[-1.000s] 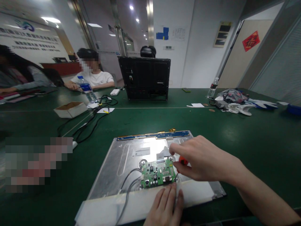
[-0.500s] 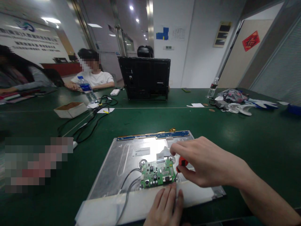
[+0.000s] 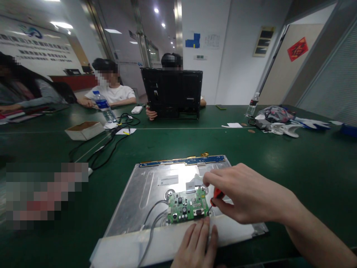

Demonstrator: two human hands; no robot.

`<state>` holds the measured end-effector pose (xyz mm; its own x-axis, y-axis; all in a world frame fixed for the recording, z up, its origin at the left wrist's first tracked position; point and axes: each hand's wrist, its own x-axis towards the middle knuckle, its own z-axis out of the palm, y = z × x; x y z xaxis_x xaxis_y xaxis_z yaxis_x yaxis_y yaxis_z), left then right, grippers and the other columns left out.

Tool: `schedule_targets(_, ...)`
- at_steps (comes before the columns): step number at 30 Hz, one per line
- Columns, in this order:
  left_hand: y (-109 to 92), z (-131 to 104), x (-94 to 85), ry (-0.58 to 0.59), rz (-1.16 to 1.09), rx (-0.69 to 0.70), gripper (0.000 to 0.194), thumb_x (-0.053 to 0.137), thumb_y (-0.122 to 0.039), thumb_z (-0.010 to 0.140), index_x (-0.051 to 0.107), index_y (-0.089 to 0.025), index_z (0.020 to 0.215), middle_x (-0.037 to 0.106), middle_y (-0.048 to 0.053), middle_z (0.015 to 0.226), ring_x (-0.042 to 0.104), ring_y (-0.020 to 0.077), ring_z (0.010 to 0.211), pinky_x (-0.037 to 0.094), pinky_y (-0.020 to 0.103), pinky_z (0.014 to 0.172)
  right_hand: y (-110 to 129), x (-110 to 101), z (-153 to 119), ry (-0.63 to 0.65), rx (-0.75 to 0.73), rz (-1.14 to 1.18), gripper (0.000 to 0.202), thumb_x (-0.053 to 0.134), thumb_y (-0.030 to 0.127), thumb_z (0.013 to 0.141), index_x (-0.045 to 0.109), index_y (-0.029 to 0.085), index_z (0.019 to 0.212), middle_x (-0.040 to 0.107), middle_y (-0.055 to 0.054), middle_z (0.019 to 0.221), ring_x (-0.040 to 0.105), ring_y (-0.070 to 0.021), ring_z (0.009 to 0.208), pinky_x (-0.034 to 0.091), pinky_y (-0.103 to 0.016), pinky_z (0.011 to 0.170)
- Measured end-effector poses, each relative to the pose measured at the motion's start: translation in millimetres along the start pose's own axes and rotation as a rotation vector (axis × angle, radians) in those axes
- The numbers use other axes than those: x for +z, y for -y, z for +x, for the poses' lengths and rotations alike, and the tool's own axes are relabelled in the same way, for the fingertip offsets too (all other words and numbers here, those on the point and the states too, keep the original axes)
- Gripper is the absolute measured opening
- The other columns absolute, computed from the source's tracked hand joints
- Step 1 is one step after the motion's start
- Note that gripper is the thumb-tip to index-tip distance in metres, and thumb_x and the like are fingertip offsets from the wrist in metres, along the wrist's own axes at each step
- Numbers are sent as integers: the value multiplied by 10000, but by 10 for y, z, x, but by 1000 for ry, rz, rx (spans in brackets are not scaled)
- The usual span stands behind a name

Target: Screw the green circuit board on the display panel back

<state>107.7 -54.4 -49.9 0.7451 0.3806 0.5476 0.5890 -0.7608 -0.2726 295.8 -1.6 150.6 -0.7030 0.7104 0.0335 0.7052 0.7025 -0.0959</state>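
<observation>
A display panel lies with its metal back up on the green table. On it sits a green circuit board, with grey cables leading off its left side and a flat ribbon at its top. My right hand is closed round a red-handled screwdriver. The thin shaft slants down to the board's lower right corner; the tip's contact is too small to make out. My left hand lies flat with fingers stretched over the white strip, fingertips at the board's lower edge.
Beyond the panel stands a black monitor frame, held by a person behind it. At left are a small open box, a water bottle and black cables. Another bottle and gloves lie at right. Two more people sit at left.
My right hand and the screwdriver handle have shifted slightly, while the tip stays at the same corner. Behind the monitor frame, a person's head has risen and a hand now grips its lower left edge.
</observation>
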Motion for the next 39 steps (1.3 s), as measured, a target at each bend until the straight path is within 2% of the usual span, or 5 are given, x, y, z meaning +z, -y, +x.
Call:
schedule_targets(6,-6,22,-4,-49,8,-17,512,372,-519,968,577,-110,1199,623,147,1141,558,261,1052,400,357,910,44,32,49,9,93,-97,256,564,464,869,554,218,938,654,-2,676,545,-153,541,211,-268,487)
schedule_targets(14,5,49,-25,-62,-2,-20,504,342,-508,982,586,-113,1176,642,133,1108,570,256,1045,402,354,907,42,0,-21,-5,2,10,181,551,205,817,522,195,995,657,-10,827,553,-144,638,277,-270,518)
schedule_targets(21,-5,8,3,-18,23,-4,526,380,-516,964,553,-96,1230,614,163,1163,553,273,1077,417,362,913,23,60,48,-24,106,-42,320,584,490,854,532,203,984,652,-2,706,568,-166,570,233,-266,485)
schedule_targets(29,11,29,-9,-45,14,-4,521,359,-517,976,571,-102,1208,636,148,1126,569,262,1049,408,353,904,-1,-19,-16,20,-13,16,172,516,192,849,524,201,1021,649,-9,816,551,-139,642,287,-272,530)
schedule_targets(39,-4,-20,11,3,16,7,516,380,-501,974,548,-99,1251,627,154,1168,578,270,1067,440,357,900,-9,66,69,-30,83,-104,222,533,428,910,550,206,920,650,4,695,560,-149,573,230,-269,502)
